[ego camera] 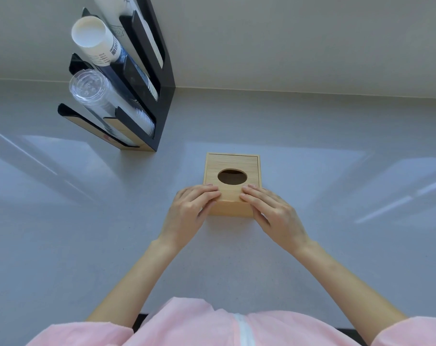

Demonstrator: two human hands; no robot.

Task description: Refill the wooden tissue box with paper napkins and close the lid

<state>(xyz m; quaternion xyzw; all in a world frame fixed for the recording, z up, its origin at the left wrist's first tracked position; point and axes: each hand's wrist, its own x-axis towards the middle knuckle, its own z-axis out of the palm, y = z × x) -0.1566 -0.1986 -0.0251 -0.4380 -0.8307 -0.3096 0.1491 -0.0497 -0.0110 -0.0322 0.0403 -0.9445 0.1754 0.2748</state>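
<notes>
A square wooden tissue box stands on the grey counter in the middle of the head view. Its lid lies flat on top, with an oval hole that looks dark and shows no napkins. My left hand rests at the box's near left corner, fingertips on the lid's front edge. At the near right corner my right hand does the same, fingers laid over the lid edge and thumb down the side. No paper napkins are in view.
A black cup dispenser rack stands at the back left, holding stacks of white paper cups and clear plastic cups. A pale wall runs behind the grey counter. My pink sleeves fill the bottom.
</notes>
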